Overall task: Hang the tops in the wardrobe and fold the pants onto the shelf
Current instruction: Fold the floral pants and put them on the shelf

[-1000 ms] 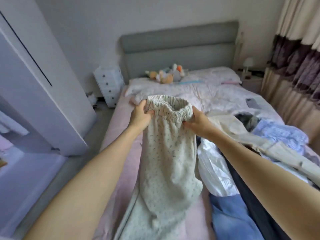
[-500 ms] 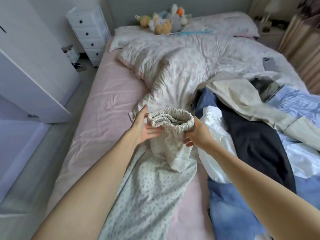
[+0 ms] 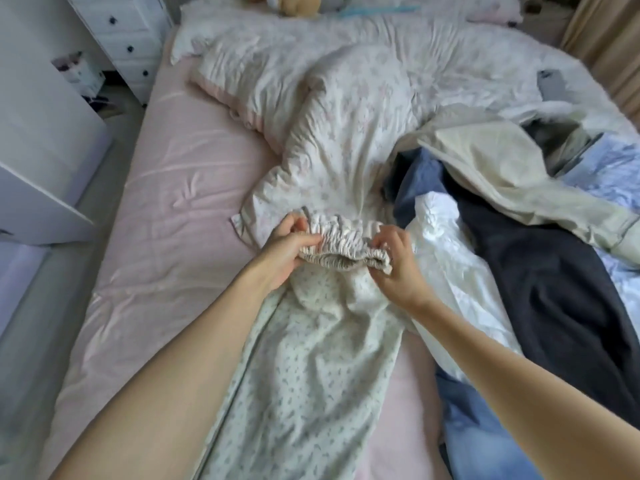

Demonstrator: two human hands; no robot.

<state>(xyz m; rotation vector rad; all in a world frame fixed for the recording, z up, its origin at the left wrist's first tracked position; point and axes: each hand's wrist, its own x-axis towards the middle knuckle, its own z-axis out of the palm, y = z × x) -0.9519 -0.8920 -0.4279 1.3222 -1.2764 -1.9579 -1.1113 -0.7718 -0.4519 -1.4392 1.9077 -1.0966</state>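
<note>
Pale green printed pants [image 3: 304, 368] lie lengthwise on the pink bed sheet [image 3: 180, 202], legs running toward me. Their gathered elastic waistband [image 3: 343, 245] is held just above the bed. My left hand [image 3: 285, 249] grips the waistband's left end with curled fingers. My right hand [image 3: 394, 268] pinches its right end. A pile of other clothes lies to the right: a white glossy garment [image 3: 450, 258], a dark navy one [image 3: 554, 292], a beige jacket [image 3: 502, 174], blue denim [image 3: 485, 427] and a light blue piece [image 3: 609, 168].
A rumpled floral duvet [image 3: 346, 109] covers the bed's far half, with plush toys [image 3: 294, 3] at the head. A white drawer unit [image 3: 128, 32] and a white wardrobe door [image 3: 38, 133] stand left of the bed. A curtain [image 3: 602, 39] hangs at the right.
The pants came down from hanging in the air to lying on the bed. Both hands lowered with the waistband, and my view tilted down toward the mattress.
</note>
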